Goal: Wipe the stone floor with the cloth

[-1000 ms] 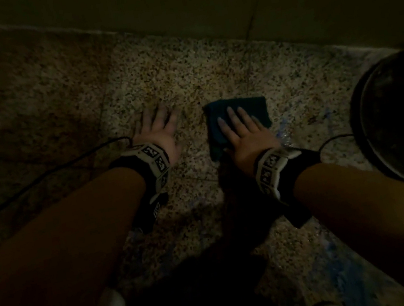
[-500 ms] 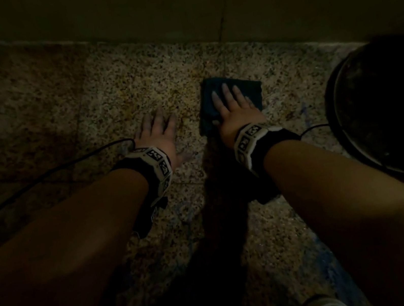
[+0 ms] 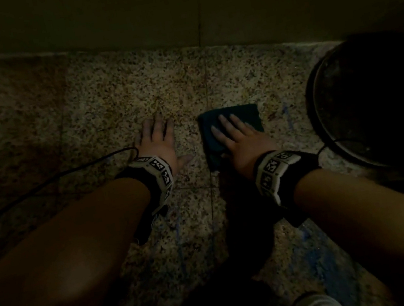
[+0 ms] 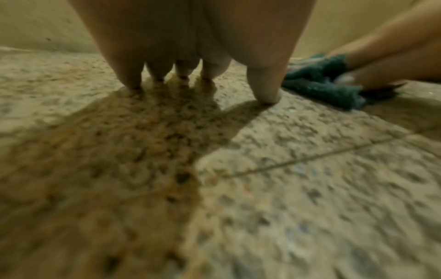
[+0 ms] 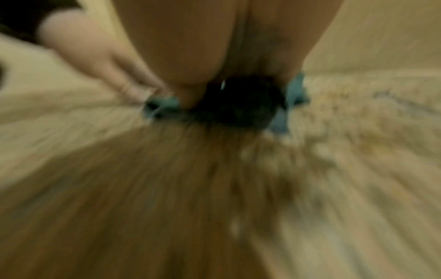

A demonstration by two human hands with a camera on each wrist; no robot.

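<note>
From the head view, the right hand (image 3: pixel 242 139) presses flat, fingers straight, on the folded dark teal cloth (image 3: pixel 233 121) lying on the speckled stone floor (image 3: pixel 113 109); the left hand (image 3: pixel 158 144) rests beside it, fingers spread. The left wrist view shows the cloth's nubby pile, so it probably handles soft, light and limp, best pinned under a flat palm. The right wrist view is blurred, with only teal edges showing.

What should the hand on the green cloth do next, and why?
Probably slide the cloth sideways toward the dark bucket. The right hand presses it flat on the stone floor, blue streaks show on that side, and the left hand rests spread on the floor, bracing.
</note>
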